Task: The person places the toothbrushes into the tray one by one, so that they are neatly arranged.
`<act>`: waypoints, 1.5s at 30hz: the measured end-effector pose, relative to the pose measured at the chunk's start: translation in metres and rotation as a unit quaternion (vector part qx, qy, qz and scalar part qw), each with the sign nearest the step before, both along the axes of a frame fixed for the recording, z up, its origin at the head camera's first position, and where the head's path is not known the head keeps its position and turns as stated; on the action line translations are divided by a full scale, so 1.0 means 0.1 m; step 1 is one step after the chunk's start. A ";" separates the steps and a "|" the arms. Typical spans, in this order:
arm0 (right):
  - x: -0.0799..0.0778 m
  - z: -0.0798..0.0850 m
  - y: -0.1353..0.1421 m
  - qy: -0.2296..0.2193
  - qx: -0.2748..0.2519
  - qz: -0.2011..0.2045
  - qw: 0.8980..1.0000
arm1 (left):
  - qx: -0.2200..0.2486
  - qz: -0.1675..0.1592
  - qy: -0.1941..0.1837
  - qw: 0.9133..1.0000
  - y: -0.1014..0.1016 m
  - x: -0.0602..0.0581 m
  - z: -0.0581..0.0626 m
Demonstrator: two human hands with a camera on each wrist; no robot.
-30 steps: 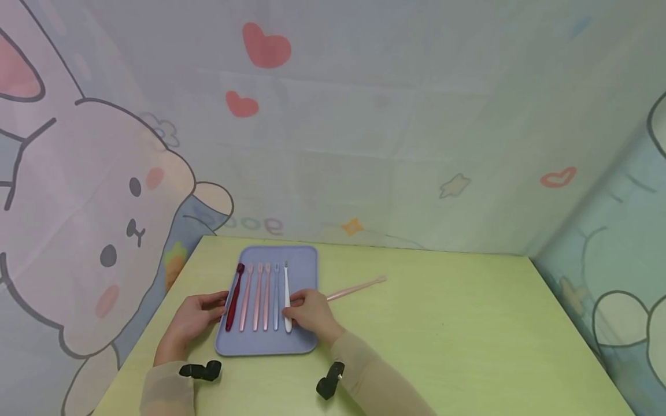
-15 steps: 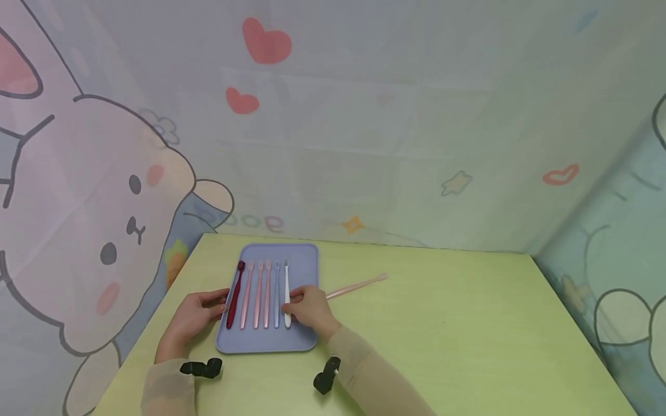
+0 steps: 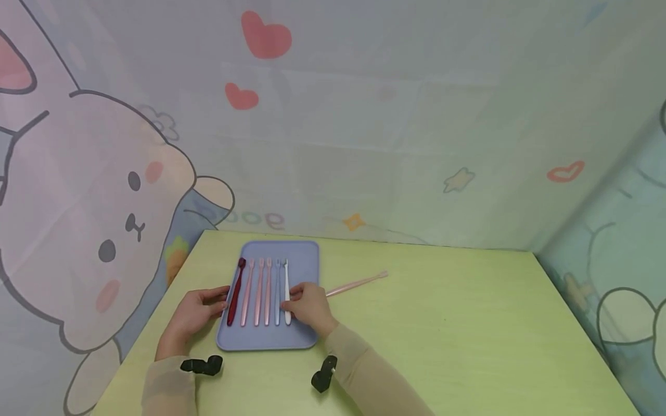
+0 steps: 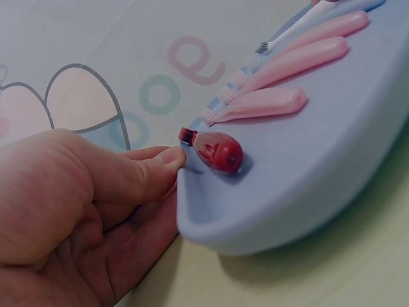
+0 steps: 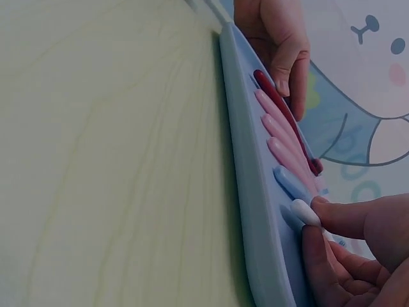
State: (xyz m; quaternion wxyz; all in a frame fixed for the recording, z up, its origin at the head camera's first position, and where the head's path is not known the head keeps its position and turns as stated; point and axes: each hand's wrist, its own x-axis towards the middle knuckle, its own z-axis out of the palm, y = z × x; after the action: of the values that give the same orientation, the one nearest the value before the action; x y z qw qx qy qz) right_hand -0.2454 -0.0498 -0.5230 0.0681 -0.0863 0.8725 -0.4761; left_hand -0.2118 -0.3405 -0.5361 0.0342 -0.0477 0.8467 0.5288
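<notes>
A lavender tray (image 3: 303, 263) lies on the table with a row of toothbrushes in it, heads toward the far side. From the left come a dark red toothbrush (image 3: 235, 294), three pink toothbrushes (image 3: 258, 294), a light blue toothbrush (image 3: 278, 294) and a white toothbrush (image 3: 287, 283). My right hand (image 3: 312, 307) pinches the white toothbrush's handle between thumb and fingers, close beside the blue one. At the tray's left rim, my left hand (image 3: 189, 316) holds the edge, its thumb (image 4: 167, 157) on the rim near the red toothbrush.
Another pink toothbrush (image 3: 359, 283) lies slanted on the yellow-green table (image 3: 442, 335), right of the tray, its near end hidden behind my right hand. A printed cloth (image 3: 364, 127) with a rabbit and hearts hangs behind the table.
The head view has tilted slightly downward. The white toothbrush has shifted very slightly left toward the blue one, still in my right hand. My left hand stays at the tray's rim.
</notes>
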 end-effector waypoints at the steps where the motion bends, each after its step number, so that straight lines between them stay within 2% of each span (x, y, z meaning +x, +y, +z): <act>1: 0.00 0.00 0.00 0.003 0.003 -0.002 1.000 | 0.000 0.000 -0.001 1.000 0.00 0.00 0.00; 16: 0.00 -0.03 -0.03 0.021 0.001 -0.015 1.000 | 0.006 0.001 -0.002 1.000 0.00 -0.02 -0.01; 27: 0.04 -0.08 -0.04 0.073 0.026 -0.017 0.997 | 0.005 -0.002 0.001 1.000 -0.02 -0.03 -0.04; 40: 0.05 -0.07 -0.02 0.081 0.033 -0.010 0.996 | -0.003 0.000 0.000 1.000 0.01 0.00 0.02; 45: 0.06 -0.05 0.00 0.070 0.043 -0.012 0.997 | 0.001 -0.003 0.003 1.000 0.02 0.00 0.02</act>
State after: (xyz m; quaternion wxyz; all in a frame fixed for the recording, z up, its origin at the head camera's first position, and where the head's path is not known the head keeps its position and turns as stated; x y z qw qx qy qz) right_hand -0.2389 -0.0501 -0.5277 0.0050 -0.1061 0.8957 -0.4318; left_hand -0.2114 -0.3389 -0.5345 0.0335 -0.0433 0.8464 0.5298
